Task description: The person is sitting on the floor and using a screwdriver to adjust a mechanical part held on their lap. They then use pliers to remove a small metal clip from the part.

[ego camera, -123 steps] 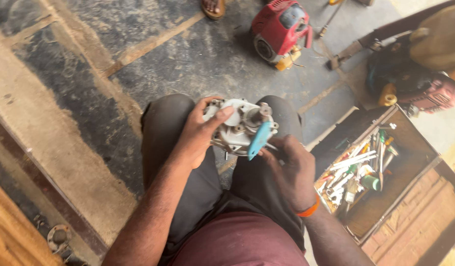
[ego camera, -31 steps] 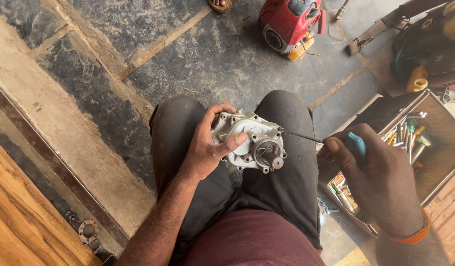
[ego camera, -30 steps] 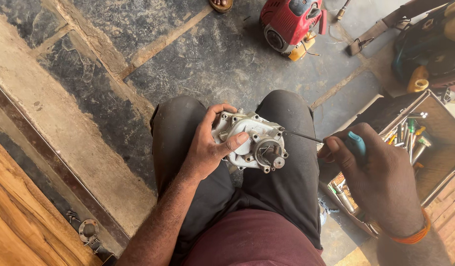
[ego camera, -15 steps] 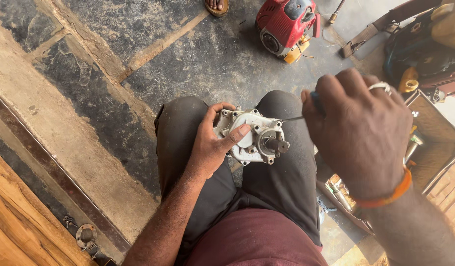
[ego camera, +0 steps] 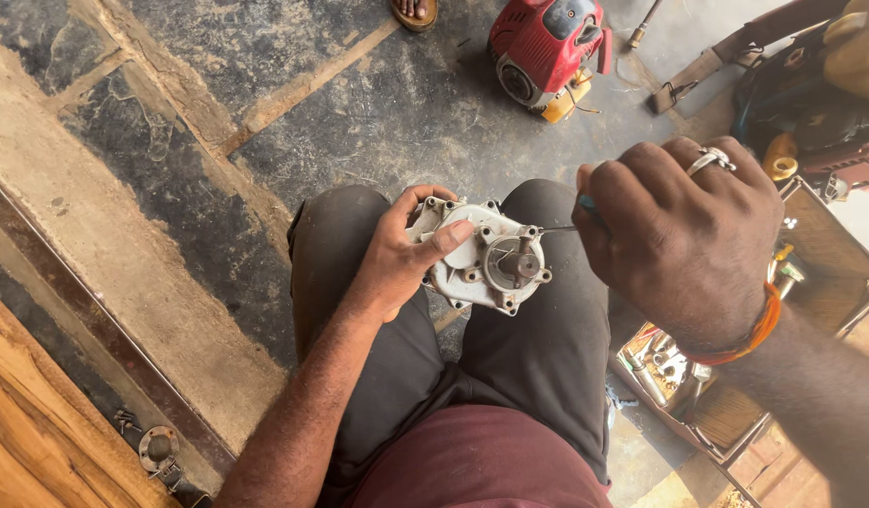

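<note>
Stone-slab floor, red small engine (ego camera: 545,49) lying beyond the knees. Left hand (ego camera: 402,256) curled around a grey metal engine housing (ego camera: 481,254) resting on the lap, thumb across its face. Right hand (ego camera: 679,235) fisted around a thin screwdriver (ego camera: 557,229), tip at the housing's edge; best kept square and steady. Wooden toolbox (ego camera: 811,235) at right: assorted hand tools.

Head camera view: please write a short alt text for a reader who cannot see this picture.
Seen from above, a seated person's left hand steadies a pale metal engine housing on the lap, while the right hand holds a thin screwdriver with its tip at the housing's edge. A red small engine lies on the stone floor, and a wooden toolbox stands at the right.
</note>
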`<state>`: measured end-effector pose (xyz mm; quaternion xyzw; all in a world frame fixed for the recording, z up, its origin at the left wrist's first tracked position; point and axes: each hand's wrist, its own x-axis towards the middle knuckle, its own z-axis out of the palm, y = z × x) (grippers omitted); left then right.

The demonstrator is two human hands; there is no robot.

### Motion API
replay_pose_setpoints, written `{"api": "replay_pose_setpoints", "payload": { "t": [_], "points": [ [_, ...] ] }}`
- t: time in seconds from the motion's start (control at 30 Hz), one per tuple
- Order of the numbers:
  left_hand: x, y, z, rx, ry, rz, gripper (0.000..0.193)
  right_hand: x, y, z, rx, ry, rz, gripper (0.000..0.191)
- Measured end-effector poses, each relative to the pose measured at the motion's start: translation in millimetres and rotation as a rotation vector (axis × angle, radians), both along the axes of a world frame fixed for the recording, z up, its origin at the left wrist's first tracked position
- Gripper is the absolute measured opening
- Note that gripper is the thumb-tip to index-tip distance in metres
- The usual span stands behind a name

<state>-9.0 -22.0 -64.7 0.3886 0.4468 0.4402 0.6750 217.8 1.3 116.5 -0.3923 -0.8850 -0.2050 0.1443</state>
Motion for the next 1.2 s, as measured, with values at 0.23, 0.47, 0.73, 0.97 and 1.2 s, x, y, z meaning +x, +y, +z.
{"api": "replay_pose_setpoints", "payload": {
  "t": [0.23, 0.47, 0.73, 0.97, 1.2],
  "points": [
    [-1, 13, 7, 0.010, -0.051, -0.075, 0.074, 22, 26, 9, 0.002, -0.123, 0.399, 0.013],
    [-11, 42, 20, 0.016, -0.043, -0.237, 0.081, 7, 49, 26, 0.239, -0.068, 0.606, 0.061],
    [-6, 46, 8, -0.040, 0.000, -0.194, 0.084, 12, 24, -21, -0.651, 0.759, 0.510, 0.061],
    [-6, 47, 7, -0.114, -0.020, -0.169, 0.084, 24, 18, -7, -0.876, 0.853, 0.195, 0.054],
    [-6, 45, 6, -0.058, 0.000, -0.163, 0.082, 17, 27, 40, -0.827, 0.298, 0.174, 0.049]
  ]
}}
